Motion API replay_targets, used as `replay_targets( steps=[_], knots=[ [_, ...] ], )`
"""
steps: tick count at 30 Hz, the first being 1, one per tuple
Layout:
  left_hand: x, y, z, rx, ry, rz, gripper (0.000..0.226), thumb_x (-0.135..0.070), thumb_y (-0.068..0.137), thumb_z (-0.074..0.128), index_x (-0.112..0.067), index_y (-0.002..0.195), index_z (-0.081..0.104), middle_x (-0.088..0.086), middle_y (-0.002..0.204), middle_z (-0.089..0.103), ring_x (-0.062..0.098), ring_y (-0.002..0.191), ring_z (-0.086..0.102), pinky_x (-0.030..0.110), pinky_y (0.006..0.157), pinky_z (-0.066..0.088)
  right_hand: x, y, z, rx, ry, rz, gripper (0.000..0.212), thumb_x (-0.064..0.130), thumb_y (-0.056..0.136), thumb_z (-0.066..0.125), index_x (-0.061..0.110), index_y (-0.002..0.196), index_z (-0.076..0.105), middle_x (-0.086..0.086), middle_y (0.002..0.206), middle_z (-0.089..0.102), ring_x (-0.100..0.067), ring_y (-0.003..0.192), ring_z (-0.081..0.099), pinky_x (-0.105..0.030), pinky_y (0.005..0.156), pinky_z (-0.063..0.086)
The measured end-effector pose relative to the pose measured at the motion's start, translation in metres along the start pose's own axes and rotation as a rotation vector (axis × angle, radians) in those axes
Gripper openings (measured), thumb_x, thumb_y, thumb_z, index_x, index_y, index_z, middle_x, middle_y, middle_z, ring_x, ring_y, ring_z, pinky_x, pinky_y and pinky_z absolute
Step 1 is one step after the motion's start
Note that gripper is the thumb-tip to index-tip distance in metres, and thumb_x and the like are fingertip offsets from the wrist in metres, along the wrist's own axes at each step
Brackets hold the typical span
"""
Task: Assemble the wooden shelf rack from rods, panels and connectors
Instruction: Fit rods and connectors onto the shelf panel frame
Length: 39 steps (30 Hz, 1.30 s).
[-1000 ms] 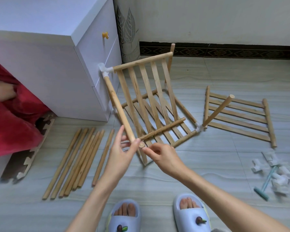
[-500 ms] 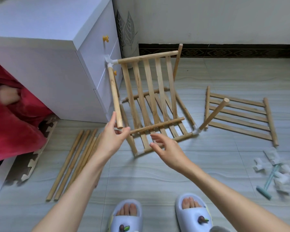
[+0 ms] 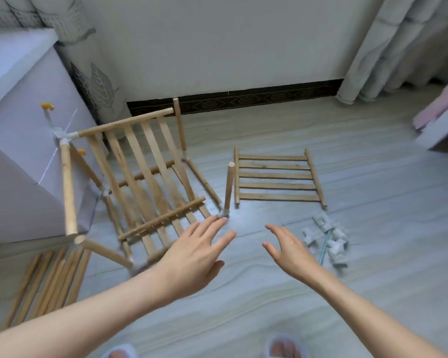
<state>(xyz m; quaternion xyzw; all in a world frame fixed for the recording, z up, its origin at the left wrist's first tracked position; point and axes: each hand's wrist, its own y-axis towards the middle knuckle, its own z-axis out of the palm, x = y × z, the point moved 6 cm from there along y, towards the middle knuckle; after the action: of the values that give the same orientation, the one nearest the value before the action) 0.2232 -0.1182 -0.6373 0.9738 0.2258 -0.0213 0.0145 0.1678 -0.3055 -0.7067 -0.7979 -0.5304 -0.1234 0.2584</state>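
Now both hands spread flat, gripping nothing.

Left hand point(image 3: 192, 257) and right hand point(image 3: 289, 250) hovering palm-down, fingers splayed, over floor point(image 3: 243, 306) just before half-built rack point(image 3: 140, 182). One loose slatted panel point(image 3: 278, 177) beyond; connector pile point(image 3: 326, 241) right; rod bundle point(image 3: 49, 282) left, count unclear.

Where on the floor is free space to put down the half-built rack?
Bare floor lies near the wall behind the loose panel, and in front, between the spare rods and the connectors. It is crowded around the rack beside the cabinet.
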Motion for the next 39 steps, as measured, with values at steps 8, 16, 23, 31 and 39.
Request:
replay_targets(
  steps=[8, 16, 23, 31, 39],
  knots=[
    [-0.011, 0.060, 0.125, 0.230, -0.202, -0.221, 0.068, -0.030, 0.077, 0.072, -0.019, 0.138, 0.043, 0.015, 0.145, 0.040, 0.034, 0.130, 0.043, 0.044, 0.101, 0.041, -0.142, 0.030, 0.001, -0.023, -0.061, 0.303, 0.048, 0.028, 0.097, 0.044, 0.017, 0.142, 0.033, -0.005, 0.142, 0.040, -0.025, 0.130, 0.037, -0.035, 0.100, 0.033],
    [0.025, 0.012, 0.221, 0.486, -0.276, -0.481, 0.068, -0.038, 0.098, 0.037, -0.029, 0.149, -0.007, 0.008, 0.157, -0.008, 0.028, 0.145, 0.000, 0.034, 0.115, 0.015, -0.196, 0.081, 0.017, -0.062, -0.183, 0.436, 0.049, 0.019, 0.096, 0.044, 0.015, 0.143, 0.029, -0.010, 0.151, 0.021, -0.031, 0.134, 0.026, -0.040, 0.099, 0.032],
    [0.036, -0.002, 0.254, 0.697, -0.294, -0.502, 0.074, -0.033, 0.095, 0.044, -0.033, 0.148, -0.008, 0.009, 0.155, -0.018, 0.029, 0.145, -0.007, 0.036, 0.115, 0.018, -0.205, 0.091, 0.051, 0.018, -0.167, 0.467, 0.036, 0.001, 0.091, 0.044, 0.005, 0.126, 0.047, -0.017, 0.126, 0.039, -0.037, 0.110, 0.049, -0.038, 0.086, 0.039],
    [0.043, 0.010, 0.232, 0.814, -0.360, -0.459, 0.063, -0.030, 0.096, 0.044, -0.025, 0.149, 0.012, 0.009, 0.157, -0.003, 0.024, 0.145, 0.002, 0.038, 0.113, 0.023, -0.138, 0.077, 0.062, -0.005, 0.055, 0.269, 0.030, 0.011, 0.090, 0.053, 0.005, 0.119, 0.054, -0.012, 0.116, 0.054, -0.028, 0.100, 0.055, -0.030, 0.083, 0.037],
    [0.075, 0.035, 0.061, 0.431, -0.458, -0.460, 0.059, -0.030, 0.093, 0.054, -0.024, 0.145, 0.028, 0.000, 0.147, 0.033, 0.018, 0.132, 0.037, 0.031, 0.106, 0.033, 0.036, 0.052, -0.012, -0.023, 0.141, -0.085, 0.027, 0.021, 0.088, 0.058, 0.017, 0.113, 0.053, 0.007, 0.100, 0.052, -0.012, 0.089, 0.052, -0.025, 0.077, 0.038]
  ],
)
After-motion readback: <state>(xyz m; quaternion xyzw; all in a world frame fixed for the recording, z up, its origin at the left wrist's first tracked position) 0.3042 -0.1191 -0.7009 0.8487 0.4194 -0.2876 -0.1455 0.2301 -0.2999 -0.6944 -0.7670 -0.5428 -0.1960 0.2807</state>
